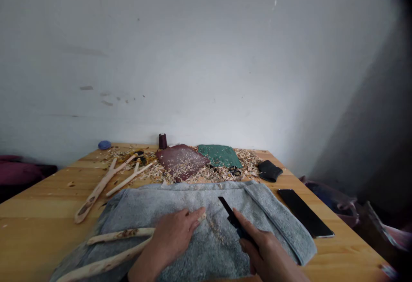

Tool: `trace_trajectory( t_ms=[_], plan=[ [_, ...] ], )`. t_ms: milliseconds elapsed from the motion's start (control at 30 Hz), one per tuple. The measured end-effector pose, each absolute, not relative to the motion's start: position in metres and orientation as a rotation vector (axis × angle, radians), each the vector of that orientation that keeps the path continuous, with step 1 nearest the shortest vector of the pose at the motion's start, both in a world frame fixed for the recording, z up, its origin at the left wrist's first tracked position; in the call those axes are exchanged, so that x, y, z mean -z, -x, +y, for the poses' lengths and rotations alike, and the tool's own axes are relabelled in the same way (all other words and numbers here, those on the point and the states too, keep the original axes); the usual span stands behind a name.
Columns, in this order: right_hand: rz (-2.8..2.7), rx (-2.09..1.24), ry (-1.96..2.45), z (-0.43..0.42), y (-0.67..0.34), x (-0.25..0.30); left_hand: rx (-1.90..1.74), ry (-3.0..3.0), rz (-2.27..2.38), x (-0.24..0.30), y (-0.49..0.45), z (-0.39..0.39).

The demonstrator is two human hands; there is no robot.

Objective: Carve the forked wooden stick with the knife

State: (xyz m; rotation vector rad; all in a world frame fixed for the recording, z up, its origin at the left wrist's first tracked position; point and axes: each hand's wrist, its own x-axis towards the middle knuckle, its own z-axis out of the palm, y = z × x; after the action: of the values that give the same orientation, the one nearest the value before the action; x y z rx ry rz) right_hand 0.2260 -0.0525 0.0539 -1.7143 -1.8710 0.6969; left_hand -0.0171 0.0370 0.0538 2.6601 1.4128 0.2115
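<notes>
My left hand (175, 232) is closed over a forked wooden stick (112, 262), peeled pale, whose two prongs stick out to the left. A small tip of wood shows beyond my fingers. In my right hand (260, 245) is a black utility knife (236, 219), its dark blade pointing up and left, apart from the wood. Both hands are over a folded grey cloth (193, 196), with fine shavings lying on it between them.
Two more forked sticks (99, 187) lie at the left on the wooden table (38, 213). Shavings cover the back around a maroon sheet (182, 159), a green cloth (220, 155) and a thread spool (162, 141). A phone (304, 211) and a black pouch (269, 170) lie right.
</notes>
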Motion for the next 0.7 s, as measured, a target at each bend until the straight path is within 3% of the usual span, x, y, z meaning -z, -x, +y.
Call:
trace_trajectory(
  t_ms=[200,467,600,700],
  plan=[
    [-1.926,-0.544,1.857,-0.047,-0.248,-0.039,-0.384,-2.675,1.401,-0.062,0.027,0.047],
    [-2.017,0.295,2.201,-0.004,-0.272,-0.041,-0.318,-2.751,0.955,-0.111,0.023,0.072],
    [-2.078,0.393,1.955,0.002,-0.263,-0.027,-0.329,-2.299,0.674,-0.133,0.035,0.092],
    [-2.259,0.261,1.642,-0.004,-0.231,-0.001,-0.318,-1.905,0.554,-0.143,0.046,0.1]
  ],
)
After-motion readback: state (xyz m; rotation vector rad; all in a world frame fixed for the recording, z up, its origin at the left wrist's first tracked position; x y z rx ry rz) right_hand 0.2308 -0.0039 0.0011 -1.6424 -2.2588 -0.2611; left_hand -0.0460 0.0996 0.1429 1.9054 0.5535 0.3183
